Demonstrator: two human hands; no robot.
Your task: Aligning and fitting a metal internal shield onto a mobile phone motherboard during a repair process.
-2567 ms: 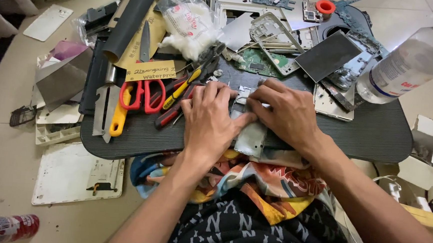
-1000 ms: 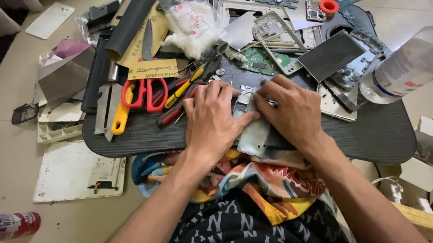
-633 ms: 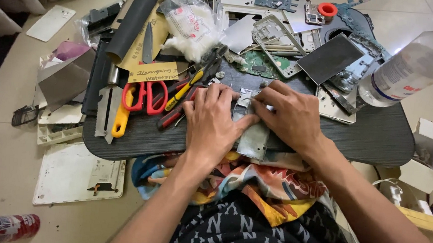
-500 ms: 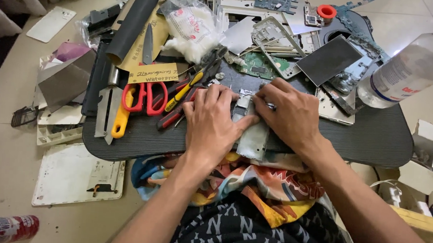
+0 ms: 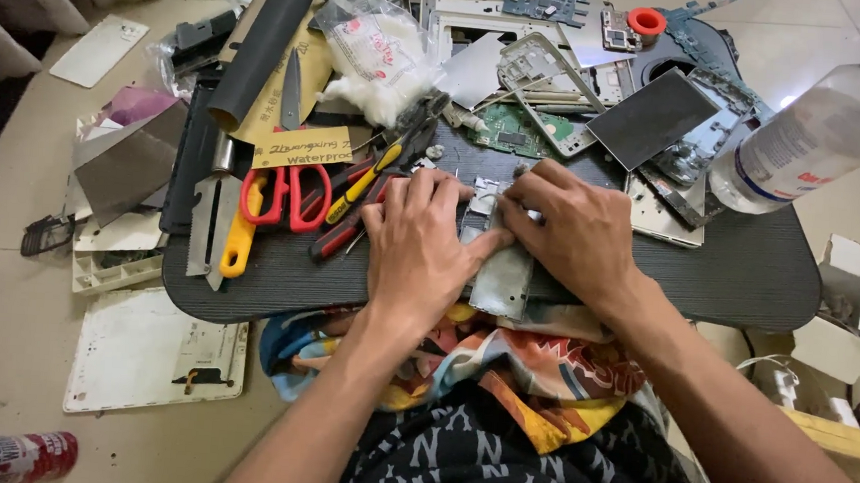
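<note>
Both hands press down on a flat grey metal panel (image 5: 503, 276) that lies at the near edge of the dark worktop (image 5: 746, 281), partly overhanging the lap. The left hand (image 5: 420, 246) lies flat with its fingers (image 5: 433, 194) spread and extended, the thumb reaching right across the panel; it pins rather than grips. The right hand (image 5: 575, 235) is curled, its fingers (image 5: 527, 193) bent down onto the panel's far end, where small pale parts sit. Whether those fingertips pinch something there or only press cannot be told, since the knuckles hide them.

To do this well, the left palm should carry the holding load, so the panel cannot slide off the worktop edge, while the right fingertips work with light, short moves. The thin metal probably flexes and may have sharp rims, so pressure belongs on the flat, not the edge.

Just left of the left fingers lie pliers (image 5: 379, 174) with red and yellow handles, and further left red scissors (image 5: 289, 193). Beyond the right fingers sits a green circuit board (image 5: 516, 137); far right of them a clear bottle (image 5: 815, 136) lies on its side, well apart from the work.
</note>
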